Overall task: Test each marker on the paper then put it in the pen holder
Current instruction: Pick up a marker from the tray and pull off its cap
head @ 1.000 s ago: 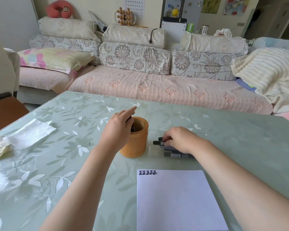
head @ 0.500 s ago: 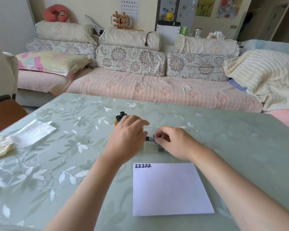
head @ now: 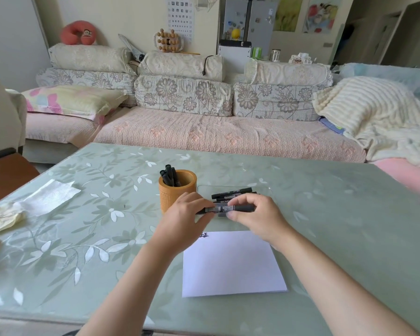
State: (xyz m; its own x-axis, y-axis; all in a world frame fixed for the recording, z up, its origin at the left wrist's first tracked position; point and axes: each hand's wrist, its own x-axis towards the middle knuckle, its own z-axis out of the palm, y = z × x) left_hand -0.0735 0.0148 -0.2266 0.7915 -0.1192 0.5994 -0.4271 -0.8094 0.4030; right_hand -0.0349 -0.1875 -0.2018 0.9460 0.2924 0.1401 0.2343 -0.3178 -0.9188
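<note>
Room: living room; an eye chart [head: 180,15] hangs on the far wall.
Sofa [head: 228,134]: long, pink quilted seat, floral back cushions; stands directly behind the table.
Table [head: 325,214]: pale green top with a white leaf pattern, glossy finish.
Blanket [head: 374,117]: cream, ribbed, heaped on the sofa's right end.
Pillow [head: 70,98]: floral, pink and yellow, on the sofa's left end.
Paper [head: 230,265]: white sheet lying flat on the table's near side; a few black marks [head: 203,235] at its top left corner, partly hidden by the left wrist.
Tissue [head: 49,197]: white, flat, on the table's left side, well apart from the paper.
Pen holder [head: 175,192]: orange-brown cylinder, upright, beyond the paper's left corner; several black stored markers [head: 170,177] stand inside it, leaning left.
Left hand [head: 182,219]: fingers curled, pinching the left end of the held marker.
Right hand [head: 255,217]: fingers wrapped around the right end of the same marker.
Held marker [head: 228,208]: black barrel with white print, level, raised between the holder and the paper; whether it is capped cannot be told.
Loose markers [head: 232,191]: black, lying side by side on the table just behind the hands, right of the holder.
</note>
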